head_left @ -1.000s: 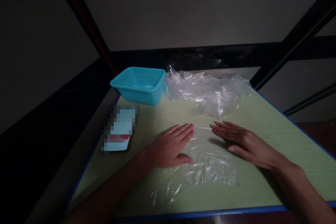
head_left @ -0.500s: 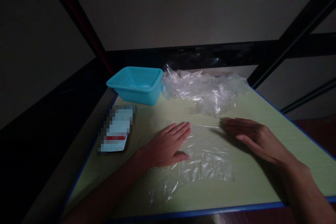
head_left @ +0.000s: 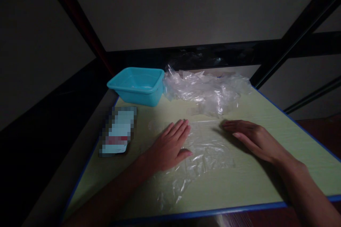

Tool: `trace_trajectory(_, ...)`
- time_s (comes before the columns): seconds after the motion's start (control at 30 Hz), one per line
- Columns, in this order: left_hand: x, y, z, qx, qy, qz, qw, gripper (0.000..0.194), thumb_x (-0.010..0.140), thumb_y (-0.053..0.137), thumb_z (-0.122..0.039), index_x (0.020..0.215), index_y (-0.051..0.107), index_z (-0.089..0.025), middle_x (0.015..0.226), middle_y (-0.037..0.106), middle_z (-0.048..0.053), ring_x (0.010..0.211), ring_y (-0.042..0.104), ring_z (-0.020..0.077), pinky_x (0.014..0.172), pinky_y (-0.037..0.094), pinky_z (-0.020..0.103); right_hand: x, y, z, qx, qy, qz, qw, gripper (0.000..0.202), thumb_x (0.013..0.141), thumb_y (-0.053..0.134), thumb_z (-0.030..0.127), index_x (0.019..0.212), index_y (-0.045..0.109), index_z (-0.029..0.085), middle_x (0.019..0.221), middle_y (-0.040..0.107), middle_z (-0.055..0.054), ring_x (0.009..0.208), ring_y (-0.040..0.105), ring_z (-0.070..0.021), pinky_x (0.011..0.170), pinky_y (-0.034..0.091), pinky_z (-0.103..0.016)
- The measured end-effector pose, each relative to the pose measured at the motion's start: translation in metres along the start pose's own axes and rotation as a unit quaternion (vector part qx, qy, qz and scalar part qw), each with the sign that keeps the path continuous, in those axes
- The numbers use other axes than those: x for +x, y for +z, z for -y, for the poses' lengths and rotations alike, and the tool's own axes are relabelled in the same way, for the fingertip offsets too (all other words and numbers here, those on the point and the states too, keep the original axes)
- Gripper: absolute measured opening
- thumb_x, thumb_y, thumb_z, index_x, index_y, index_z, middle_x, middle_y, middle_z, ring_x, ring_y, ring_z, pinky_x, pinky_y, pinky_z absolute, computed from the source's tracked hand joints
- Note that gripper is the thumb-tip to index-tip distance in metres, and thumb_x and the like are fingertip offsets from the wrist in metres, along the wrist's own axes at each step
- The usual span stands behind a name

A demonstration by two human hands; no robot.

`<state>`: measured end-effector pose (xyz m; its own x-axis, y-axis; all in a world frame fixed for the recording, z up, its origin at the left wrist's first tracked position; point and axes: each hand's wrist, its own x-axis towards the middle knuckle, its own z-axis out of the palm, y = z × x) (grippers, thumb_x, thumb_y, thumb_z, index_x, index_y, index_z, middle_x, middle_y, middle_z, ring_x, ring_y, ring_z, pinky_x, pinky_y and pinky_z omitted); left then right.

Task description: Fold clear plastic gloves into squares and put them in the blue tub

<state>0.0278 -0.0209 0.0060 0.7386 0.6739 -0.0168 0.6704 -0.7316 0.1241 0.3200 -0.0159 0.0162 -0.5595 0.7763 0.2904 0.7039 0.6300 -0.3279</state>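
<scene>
A clear plastic bag [head_left: 210, 154] lies spread out and wrinkled on the pale table [head_left: 255, 191]. My left hand [head_left: 170, 145] rests flat on its left part, fingers stretched out and pointing away from me. Beside the bag's far right corner is my right hand [head_left: 253, 138], fingers extended and thumb apart, with nothing in its grasp. Whether its fingertips touch the bag's edge I cannot tell. Part of the bag is hidden under my left hand.
A turquoise plastic basin [head_left: 137, 87] stands at the back left. To its right lies a heap of crumpled clear plastic bags [head_left: 210, 90]. A phone [head_left: 119, 131], its screen blurred out, is near the left edge. Behind the table rises a wall [head_left: 173, 10].
The bag's far edge has shifted slightly away from me, and its near right part too. My left fingers have turned a little more forward; my right hand has moved slightly left.
</scene>
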Motion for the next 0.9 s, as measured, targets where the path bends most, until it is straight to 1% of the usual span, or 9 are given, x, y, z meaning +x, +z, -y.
trace_trajectory(0.1,-0.001,-0.004,0.001,-0.012,-0.001,-0.02,1.0,0.066,0.091,0.038,-0.047,0.14,0.018,-0.008,0.151,0.013,0.018,0.14,0.006,0.0265,0.112,0.014,0.045,0.001,0.001,0.002,-0.002,-0.002,-0.007,1.0,0.04,0.094,0.032,0.039,0.103,0.066,0.021,0.102,0.07,-0.007,0.099,0.064,-0.0245,0.084,0.054,-0.044)
trace_trajectory(0.2,-0.003,-0.017,0.001,-0.069,0.004,-0.056,0.996,0.063,0.091,0.039,-0.04,0.141,0.015,-0.01,0.152,0.008,0.017,0.14,0.003,0.0257,0.112,0.013,0.046,0.003,0.001,0.006,-0.008,-0.022,-0.017,1.0,0.036,0.092,0.037,0.04,0.098,0.068,0.021,0.097,0.07,-0.007,0.093,0.065,-0.0239,0.08,0.056,-0.042)
trace_trajectory(0.27,-0.007,-0.028,-0.002,-0.131,0.018,-0.073,0.989,0.058,0.091,0.04,-0.037,0.14,0.02,-0.013,0.151,0.016,0.016,0.139,0.014,0.0248,0.11,0.021,0.044,0.003,0.002,0.008,-0.011,-0.035,-0.028,0.999,0.033,0.091,0.041,0.041,0.094,0.068,0.023,0.093,0.07,-0.007,0.089,0.066,-0.023,0.077,0.056,-0.041)
trace_trajectory(0.3,-0.01,-0.033,-0.004,-0.161,0.029,-0.071,0.984,0.053,0.09,0.042,-0.035,0.138,0.027,-0.015,0.147,0.026,0.015,0.136,0.024,0.0243,0.107,0.027,0.042,0.004,0.002,0.009,-0.01,-0.039,-0.034,0.999,0.032,0.091,0.041,0.04,0.093,0.068,0.023,0.092,0.07,-0.006,0.087,0.066,-0.0226,0.076,0.056,-0.041)
trace_trajectory(0.4,-0.021,-0.043,-0.013,-0.214,0.06,-0.028,0.975,0.035,0.084,0.054,-0.029,0.118,0.051,-0.018,0.121,0.054,0.009,0.112,0.05,0.0218,0.095,0.04,0.035,0.005,0.002,0.013,0.0,-0.047,-0.052,0.998,0.027,0.09,0.045,0.039,0.091,0.068,0.025,0.091,0.07,-0.006,0.087,0.066,-0.0225,0.075,0.056,-0.042)
trace_trajectory(0.47,-0.031,-0.045,-0.018,-0.224,0.061,0.01,0.973,0.029,0.079,0.062,-0.026,0.106,0.058,-0.017,0.106,0.06,0.006,0.099,0.054,0.0202,0.088,0.043,0.032,0.006,0.002,0.018,0.007,-0.059,-0.054,0.997,0.025,0.089,0.048,0.039,0.092,0.068,0.024,0.092,0.07,-0.006,0.087,0.065,-0.0228,0.076,0.055,-0.042)
trace_trajectory(0.57,-0.049,-0.043,-0.022,-0.242,0.029,0.039,0.969,0.031,0.074,0.067,-0.024,0.102,0.059,-0.017,0.104,0.06,0.005,0.097,0.055,0.0196,0.086,0.043,0.031,0.008,0.003,0.036,0.018,-0.095,-0.021,0.995,0.023,0.088,0.052,0.037,0.096,0.066,0.022,0.096,0.07,-0.006,0.089,0.064,-0.0223,0.077,0.054,-0.041)
trace_trajectory(0.73,-0.074,-0.041,-0.024,-0.276,-0.047,0.057,0.958,0.045,0.071,0.066,-0.018,0.114,0.053,-0.022,0.122,0.054,0.005,0.113,0.049,0.0207,0.096,0.039,0.033,0.01,0.011,0.077,0.039,-0.16,0.061,0.984,0.026,0.087,0.053,0.034,0.103,0.063,0.017,0.098,0.069,-0.007,0.089,0.063,-0.0213,0.079,0.052,-0.039)
trace_trajectory(0.9,-0.08,-0.044,-0.033,-0.289,-0.047,0.106,0.95,0.053,0.061,0.073,-0.018,0.11,0.054,-0.022,0.117,0.053,0.003,0.108,0.05,0.0214,0.092,0.042,0.032,0.016,0.023,0.099,0.065,-0.177,0.095,0.977,0.027,0.085,0.056,0.032,0.107,0.063,0.019,0.102,0.068,-0.007,0.093,0.061,-0.0221,0.081,0.05,-0.041)
